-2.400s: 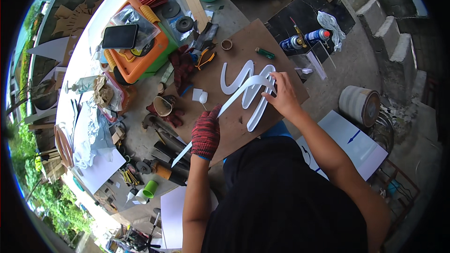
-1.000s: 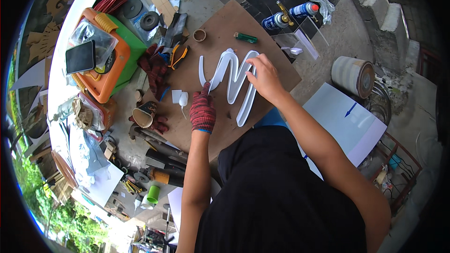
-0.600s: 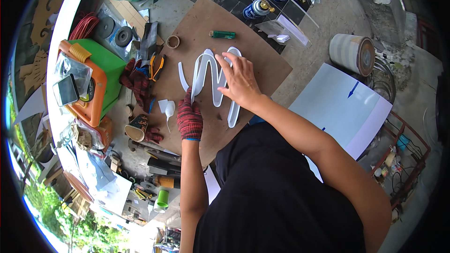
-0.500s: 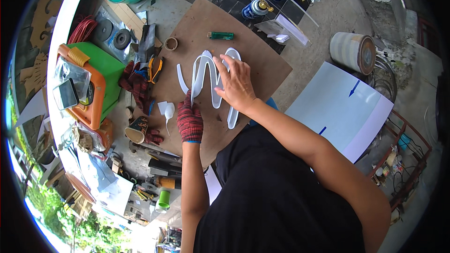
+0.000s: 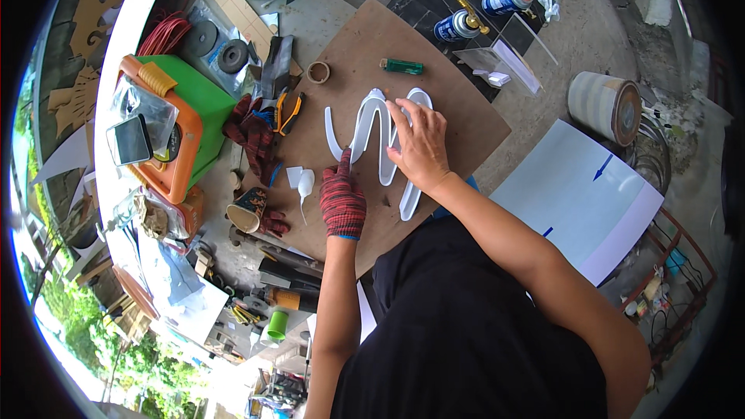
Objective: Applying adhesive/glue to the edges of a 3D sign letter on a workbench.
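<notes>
A white M-shaped letter of bent plastic strip (image 5: 386,161) lies on the brown board (image 5: 454,136). My left hand (image 5: 343,202), in a red-and-black knit glove, is closed on the letter's lower left end, its index finger along the strip. Across the letter's right half reaches my bare right hand (image 5: 423,143), fingers apart and fingertips touching the strip. A loose curved white strip (image 5: 331,133) lies beside the letter's left leg. Near the gloved hand are a small white bottle with a thin nozzle (image 5: 307,184) and a white square piece (image 5: 293,177).
A green lighter (image 5: 402,67) and a tape roll (image 5: 318,72) lie on the board's far part. Orange-handled pliers (image 5: 289,113), another glove (image 5: 250,136) and a tipped paper cup (image 5: 247,210) are at left. Beyond the board stands a gas canister with a brass torch (image 5: 458,26).
The view has shifted, so the scene sits farther right and slightly lower. My gloved hand sits slightly lower against the letter's left end; my right hand stays over its right half.
</notes>
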`<state>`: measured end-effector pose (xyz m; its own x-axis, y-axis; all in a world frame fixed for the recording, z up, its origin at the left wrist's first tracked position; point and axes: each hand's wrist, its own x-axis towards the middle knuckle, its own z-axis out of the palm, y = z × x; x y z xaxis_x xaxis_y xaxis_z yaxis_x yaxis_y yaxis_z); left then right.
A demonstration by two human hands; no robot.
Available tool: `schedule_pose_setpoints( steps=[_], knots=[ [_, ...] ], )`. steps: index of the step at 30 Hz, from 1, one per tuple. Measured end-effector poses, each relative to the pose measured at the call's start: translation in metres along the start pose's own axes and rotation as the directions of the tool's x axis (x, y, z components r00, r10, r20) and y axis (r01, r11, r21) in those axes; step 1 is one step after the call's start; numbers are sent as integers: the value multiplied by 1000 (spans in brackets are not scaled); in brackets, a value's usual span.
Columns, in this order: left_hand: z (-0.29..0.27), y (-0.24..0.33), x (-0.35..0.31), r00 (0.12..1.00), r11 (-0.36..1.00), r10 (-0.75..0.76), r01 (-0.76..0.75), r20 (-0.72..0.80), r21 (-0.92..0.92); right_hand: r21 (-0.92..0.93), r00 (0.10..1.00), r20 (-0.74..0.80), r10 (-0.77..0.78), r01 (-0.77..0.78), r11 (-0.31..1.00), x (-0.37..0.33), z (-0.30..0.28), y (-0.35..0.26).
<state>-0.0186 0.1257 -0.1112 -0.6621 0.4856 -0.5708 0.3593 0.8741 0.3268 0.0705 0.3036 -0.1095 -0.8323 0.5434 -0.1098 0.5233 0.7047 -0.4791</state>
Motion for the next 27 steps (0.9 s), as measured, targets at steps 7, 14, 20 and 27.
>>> schedule_pose_setpoints(
  steps=[7, 14, 20, 27],
  knots=[
    [4, -3, 0, 986, 989, 136, -141, -100, -48, 52, 1000, -2, -2, 3, 999, 1, -3, 0],
    [-3, 16, 27, 992, 982, 97, -109, -84, -157, 4, 999, 39, -4, 4, 1000, 6, -8, -1],
    [-3, 18, 30, 991, 971, 114, -126, -70, -201, -19, 998, 66, -17, 19, 1000, 7, -9, 0],
    [-7, 23, 32, 991, 972, 135, -132, 4, -194, -26, 995, 96, -6, 9, 1000, 9, -10, -1]
  ],
)
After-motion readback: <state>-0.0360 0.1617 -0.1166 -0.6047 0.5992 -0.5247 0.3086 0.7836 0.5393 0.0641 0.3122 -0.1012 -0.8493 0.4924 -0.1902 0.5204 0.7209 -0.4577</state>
